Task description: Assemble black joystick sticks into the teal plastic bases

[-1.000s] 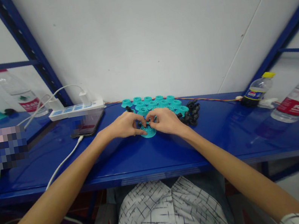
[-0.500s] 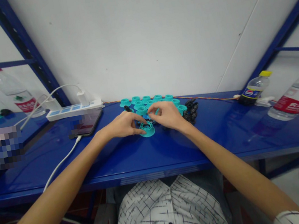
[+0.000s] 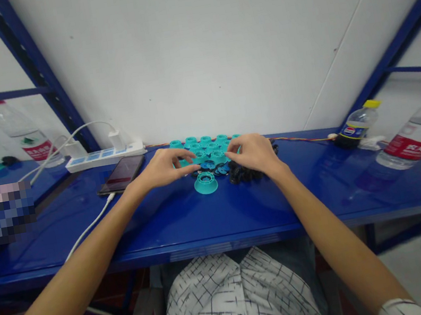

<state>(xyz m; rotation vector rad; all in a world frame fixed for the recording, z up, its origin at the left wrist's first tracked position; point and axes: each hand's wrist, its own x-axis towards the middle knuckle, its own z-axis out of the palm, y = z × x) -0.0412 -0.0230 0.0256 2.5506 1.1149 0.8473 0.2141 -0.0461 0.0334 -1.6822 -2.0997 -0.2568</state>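
Note:
A teal flared ring-shaped part [image 3: 206,184] stands by itself near me on the blue table, apart from both hands. Above and left of it is my left hand [image 3: 167,166], thumb and fingers spread with nothing between them. My right hand [image 3: 254,153] is over the right side of the group, its curved fingertips close beside another teal flared part [image 3: 217,156]; I cannot tell whether they touch it. Nothing shows in its fingers. Small blue discs [image 3: 208,165] lie between the hands. Black knobby parts [image 3: 243,173] are piled below my right hand, which partly hides them.
Several teal parts [image 3: 190,142] stand in rows toward the wall. At left are a phone [image 3: 122,175] on a white cable and a power strip [image 3: 105,154]. A cola bottle [image 3: 356,125] and a large water bottle [image 3: 413,139] stand at right. Thin wires run along the wall.
My left hand has let go of the near teal part and moved back to the left. My right hand has drawn away to the right, uncovering the blue discs.

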